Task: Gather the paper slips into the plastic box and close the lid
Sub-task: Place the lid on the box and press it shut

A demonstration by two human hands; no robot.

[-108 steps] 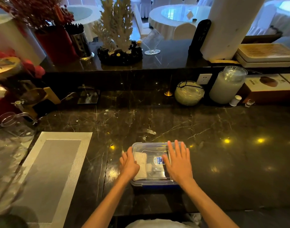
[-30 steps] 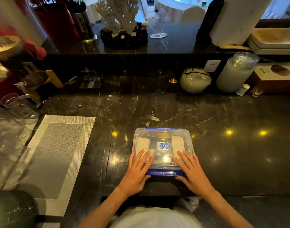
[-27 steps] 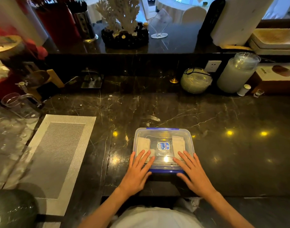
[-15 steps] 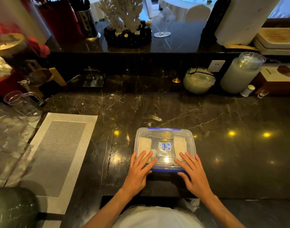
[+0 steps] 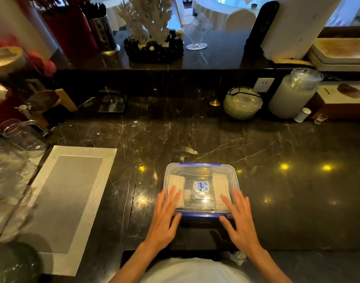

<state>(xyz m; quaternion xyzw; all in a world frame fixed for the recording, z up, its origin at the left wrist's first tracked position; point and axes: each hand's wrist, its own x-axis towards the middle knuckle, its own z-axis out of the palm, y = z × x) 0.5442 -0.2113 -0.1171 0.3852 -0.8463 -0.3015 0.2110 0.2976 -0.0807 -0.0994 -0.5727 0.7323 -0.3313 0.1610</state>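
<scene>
Both hands [image 5: 163, 219] [image 5: 241, 223] still flat, fingers spread, no grip, on unmoved lidded plastic box [image 5: 201, 170].

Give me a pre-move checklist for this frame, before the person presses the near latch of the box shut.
1. Paper slips inside the clear plastic box: ok.
2. Clear lid with blue trim seated on top: ok.
3. Near blue latch snapped down: cannot tell.
4. Left hand at the near-left corner, fingers spread: ok.
5. Right hand at the near-right corner: ok.
6. Loose slips on the dark marble counter: none seen, ok.
</scene>
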